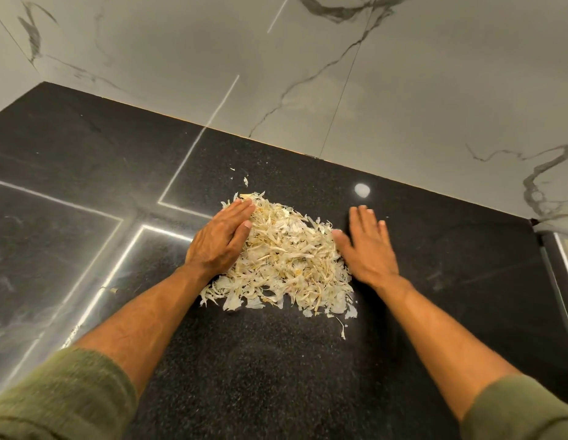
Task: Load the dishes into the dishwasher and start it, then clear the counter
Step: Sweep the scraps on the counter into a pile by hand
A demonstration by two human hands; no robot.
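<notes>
Peel pile bracketed by both hands on the black counter (276,376).
I see the pile of peels (285,258) between flat, straight-fingered hands: left hand (220,241) touching its left edge, right hand (368,246) just beside its right edge (nothing gripped).

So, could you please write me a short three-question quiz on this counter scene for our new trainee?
1. True or false: the left hand grips a fistful of the papery peels.
2. What lies between the two hands: A) a plate, B) a pile of dry peels, C) a sponge?
3. Fill in: the right hand lies flat on the black ______, at the pile's edge.

Key:
1. False: its fingers are straight, pressing on the pile's left side.
2. B.
3. Counter.
</notes>
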